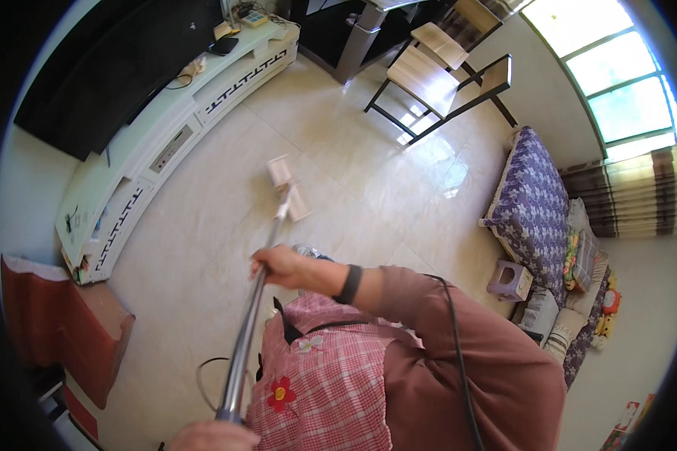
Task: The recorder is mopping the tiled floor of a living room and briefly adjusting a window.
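Observation:
My right hand, with a black band on its wrist, grips the middle of the metal pole of a flat mop. At the bottom edge, partly cut off, my left hand is closed around the dark grip at the pole's upper end. The pole slants away from me to the pale pinkish, two-part mop head, which lies on the glossy tiled floor and looks slightly blurred. A red checked apron covers my front. Part of a shoe shows just beyond my right hand.
Along the left runs a white TV cabinet with a large television. Wooden chairs stand near a table leg at the back. To the right are a purple floral-covered seat and a small plastic stool. Reddish-brown furniture stands lower left.

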`<state>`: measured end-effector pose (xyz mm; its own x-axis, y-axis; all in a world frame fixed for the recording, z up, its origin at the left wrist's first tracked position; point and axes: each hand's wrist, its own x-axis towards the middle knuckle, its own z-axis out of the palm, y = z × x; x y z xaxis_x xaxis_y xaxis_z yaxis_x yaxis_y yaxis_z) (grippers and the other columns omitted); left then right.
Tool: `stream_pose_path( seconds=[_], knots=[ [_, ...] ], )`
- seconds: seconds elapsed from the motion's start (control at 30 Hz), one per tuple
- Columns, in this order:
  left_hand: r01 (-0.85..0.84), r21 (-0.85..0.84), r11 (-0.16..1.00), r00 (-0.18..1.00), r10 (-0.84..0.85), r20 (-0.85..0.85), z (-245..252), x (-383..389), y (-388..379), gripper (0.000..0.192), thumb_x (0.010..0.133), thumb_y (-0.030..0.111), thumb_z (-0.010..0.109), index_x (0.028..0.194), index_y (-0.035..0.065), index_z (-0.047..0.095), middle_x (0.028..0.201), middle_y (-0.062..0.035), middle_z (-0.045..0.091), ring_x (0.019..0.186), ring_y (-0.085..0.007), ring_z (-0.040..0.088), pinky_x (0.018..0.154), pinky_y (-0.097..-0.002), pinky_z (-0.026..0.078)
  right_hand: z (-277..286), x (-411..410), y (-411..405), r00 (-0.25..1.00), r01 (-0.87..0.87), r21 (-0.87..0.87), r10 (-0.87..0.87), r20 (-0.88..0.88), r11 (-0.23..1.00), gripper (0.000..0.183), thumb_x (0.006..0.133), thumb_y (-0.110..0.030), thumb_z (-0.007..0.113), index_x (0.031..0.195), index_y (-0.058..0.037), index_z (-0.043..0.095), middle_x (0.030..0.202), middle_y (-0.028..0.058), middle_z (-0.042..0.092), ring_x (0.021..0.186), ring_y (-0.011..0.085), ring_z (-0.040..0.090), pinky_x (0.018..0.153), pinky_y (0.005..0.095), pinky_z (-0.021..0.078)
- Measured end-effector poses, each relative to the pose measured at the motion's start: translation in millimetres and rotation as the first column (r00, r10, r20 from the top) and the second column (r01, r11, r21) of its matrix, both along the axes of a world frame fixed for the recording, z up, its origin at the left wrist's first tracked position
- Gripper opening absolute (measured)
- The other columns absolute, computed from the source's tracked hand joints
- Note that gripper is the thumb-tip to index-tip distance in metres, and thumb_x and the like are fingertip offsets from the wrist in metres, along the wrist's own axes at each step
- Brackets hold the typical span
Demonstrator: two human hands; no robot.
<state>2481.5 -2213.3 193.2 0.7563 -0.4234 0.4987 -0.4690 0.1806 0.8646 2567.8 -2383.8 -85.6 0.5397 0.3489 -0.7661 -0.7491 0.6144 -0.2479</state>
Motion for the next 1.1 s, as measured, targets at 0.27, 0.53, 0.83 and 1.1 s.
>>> stream_pose_path(
  seconds=[0.27,0.53,0.83,1.1],
  knots=[
    [0.015,-0.022,1.0,0.983,-0.018,-0.184,-138.5,134.5,-170.7,0.012,0.065,-0.008,0.056,0.067,0.0,0.047,0.068,-0.0117,0.055,0.066,-0.0258,0.057,0.081,-0.045,0.046,-111.7,125.6,-264.0,0.993,0.075,-0.488,-0.111,-0.045,0.869,0.013,0.079,-0.006,0.047,0.067,-0.0073,0.048,0.06,0.0055,0.051,0.053,0.0197,0.053,0.052,0.0364,0.0492],
    [-0.057,0.163,0.985,0.968,0.094,-0.231,-141.7,136.4,-168.6,0.01,0.066,-0.008,0.054,0.064,0.0001,0.048,0.068,-0.0119,0.056,0.066,-0.0256,0.057,0.08,-0.0434,0.046,-127.5,135.1,-243.7,0.978,-0.13,-0.549,0.016,-0.206,0.826,0.014,0.078,-0.009,0.047,0.065,-0.0067,0.049,0.059,0.0064,0.05,0.055,0.0195,0.053,0.051,0.0343,0.0463],
    [-0.205,0.242,0.948,0.972,0.227,-0.066,21.1,66.5,-92.5,0.004,0.074,-0.002,0.051,0.076,-0.0035,0.049,0.061,-0.0143,0.052,0.053,-0.027,0.051,0.059,-0.0449,0.047,-45.6,47.7,-29.9,0.946,-0.306,-0.079,0.294,-0.136,0.949,0.012,0.078,-0.005,0.045,0.066,-0.0054,0.048,0.06,0.0067,0.05,0.056,0.0215,0.054,0.055,0.0368,0.0488],
    [-0.313,0.557,0.77,0.936,0.349,0.044,41.0,13.7,-83.2,0.013,0.072,-0.004,0.052,0.061,-0.0017,0.047,0.057,-0.0134,0.05,0.052,-0.0269,0.052,0.055,-0.0388,0.048,-45.0,-7.5,97.0,0.823,-0.543,0.082,0.549,-0.144,0.836,0.011,0.072,-0.003,0.048,0.062,-0.0063,0.046,0.058,0.0055,0.048,0.054,0.0189,0.05,0.053,0.0331,0.0462]
  ],
)
